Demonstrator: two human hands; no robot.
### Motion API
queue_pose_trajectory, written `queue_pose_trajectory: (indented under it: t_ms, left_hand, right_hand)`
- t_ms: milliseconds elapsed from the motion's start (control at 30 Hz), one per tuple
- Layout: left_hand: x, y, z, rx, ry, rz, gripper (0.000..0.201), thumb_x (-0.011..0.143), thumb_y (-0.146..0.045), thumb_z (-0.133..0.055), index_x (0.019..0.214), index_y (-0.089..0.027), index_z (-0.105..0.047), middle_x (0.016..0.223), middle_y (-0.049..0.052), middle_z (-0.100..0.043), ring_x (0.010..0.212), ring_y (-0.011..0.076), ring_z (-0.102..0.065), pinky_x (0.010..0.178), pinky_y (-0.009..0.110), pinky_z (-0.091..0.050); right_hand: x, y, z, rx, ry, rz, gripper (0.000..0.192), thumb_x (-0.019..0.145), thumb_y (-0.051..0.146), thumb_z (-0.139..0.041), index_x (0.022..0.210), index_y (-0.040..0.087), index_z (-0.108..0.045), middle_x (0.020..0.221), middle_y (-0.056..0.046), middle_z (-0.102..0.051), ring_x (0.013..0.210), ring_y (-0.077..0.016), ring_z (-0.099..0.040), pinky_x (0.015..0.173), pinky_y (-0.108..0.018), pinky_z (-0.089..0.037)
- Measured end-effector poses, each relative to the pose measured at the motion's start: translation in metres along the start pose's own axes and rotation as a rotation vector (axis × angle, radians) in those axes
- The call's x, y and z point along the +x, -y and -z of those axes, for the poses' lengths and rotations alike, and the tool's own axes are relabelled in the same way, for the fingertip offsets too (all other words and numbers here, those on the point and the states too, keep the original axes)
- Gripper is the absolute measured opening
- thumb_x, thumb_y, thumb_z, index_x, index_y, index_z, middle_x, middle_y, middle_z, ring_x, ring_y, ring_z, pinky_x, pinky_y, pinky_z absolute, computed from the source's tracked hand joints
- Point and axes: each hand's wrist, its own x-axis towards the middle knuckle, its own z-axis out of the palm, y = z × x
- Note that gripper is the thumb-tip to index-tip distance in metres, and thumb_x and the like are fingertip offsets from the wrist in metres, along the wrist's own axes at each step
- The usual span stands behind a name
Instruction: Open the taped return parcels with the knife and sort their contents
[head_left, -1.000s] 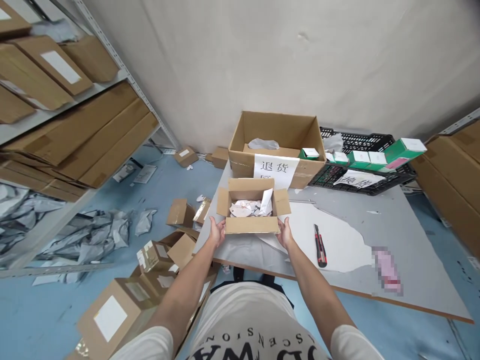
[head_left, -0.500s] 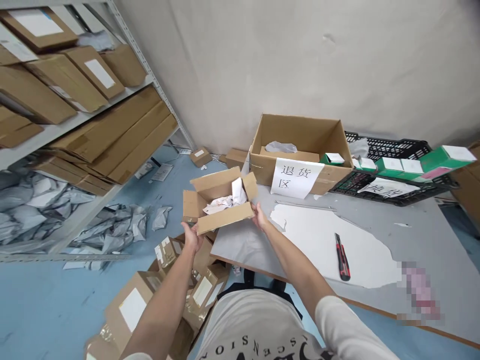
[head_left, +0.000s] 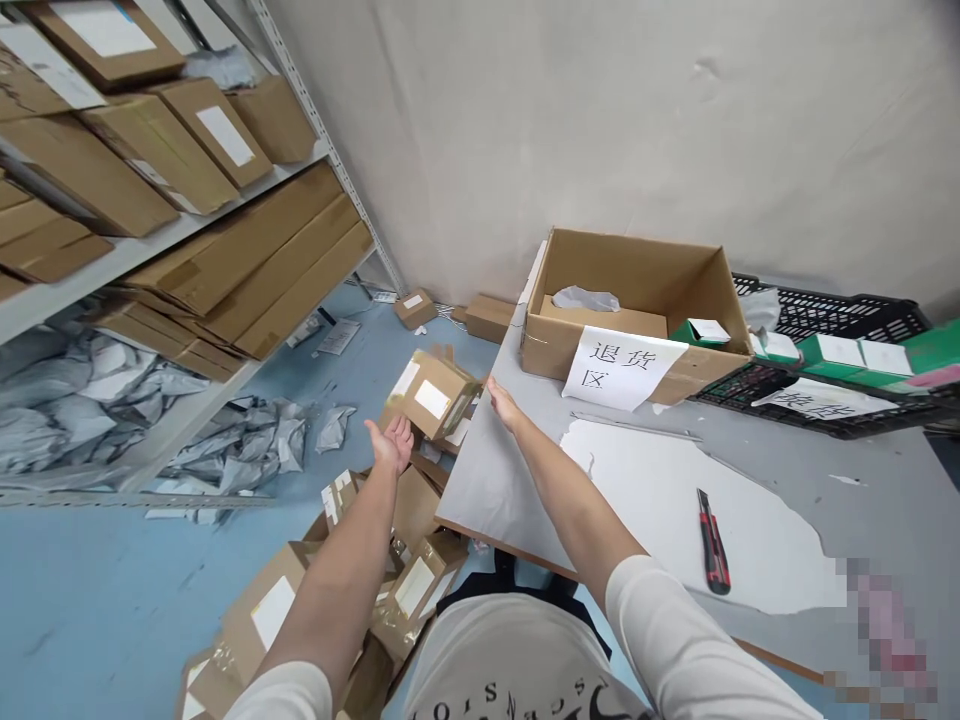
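Tossing works best with both palms spread and clear: the left hand [head_left: 391, 443] and right hand [head_left: 502, 402] are wide open, holding nothing, while the small brown cardboard box with a white label [head_left: 431, 393] tumbles between them above the floor pile of cartons [head_left: 300, 600].

The near table [head_left: 517, 480] is left bare up to the knife [head_left: 713, 541]; the floor pile [head_left: 390, 560] seemingly blocks the left.

My left hand [head_left: 391, 443] is stretched out palm up, fingers [head_left: 403, 432] spread and empty. My right hand [head_left: 501, 401] reaches forward over the desk's left edge, flat and open.
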Motion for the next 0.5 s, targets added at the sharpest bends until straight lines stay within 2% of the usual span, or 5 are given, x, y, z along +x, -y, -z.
queue_pose_trajectory:
  t_ms: [133,300,500]
  left_hand:
    - [0.000,0.007,0.000,0.017,0.011,0.011,0.090,0.081,-0.076,-0.008,0.137,-0.015,-0.043,0.148,0.017,-0.030,0.136,0.0220,-0.032,0.105,0.032,-0.033]
    - [-0.008,0.016,0.007,0.006,0.015,0.031,0.089,0.082,-0.076,-0.011,0.139,-0.014,-0.040,0.150,0.016,-0.027,0.138,0.0221,-0.028,0.109,0.032,-0.025]
    - [-0.027,0.037,0.034,0.065,0.000,0.038,0.081,0.084,-0.073,-0.014,0.136,-0.017,-0.042,0.150,0.012,-0.030,0.137,0.0209,-0.029,0.111,0.035,-0.023]
  right_hand:
    - [-0.014,-0.014,0.020,-0.060,-0.108,-0.013,0.067,0.078,0.057,-0.057,0.138,0.031,-0.041,0.151,0.003,-0.027,0.142,-0.0194,-0.014,0.114,-0.046,-0.009]
    - [-0.022,-0.022,0.034,-0.162,-0.171,-0.041,0.074,0.077,0.060,-0.056,0.141,0.027,-0.036,0.152,-0.001,-0.024,0.141,-0.0198,-0.019,0.113,-0.045,-0.014]
    - [-0.032,-0.021,0.035,-0.271,-0.174,-0.040,0.071,0.076,0.062,-0.056,0.138,0.030,-0.042,0.150,0.000,-0.031,0.138,-0.0204,-0.027,0.112,-0.043,-0.023]
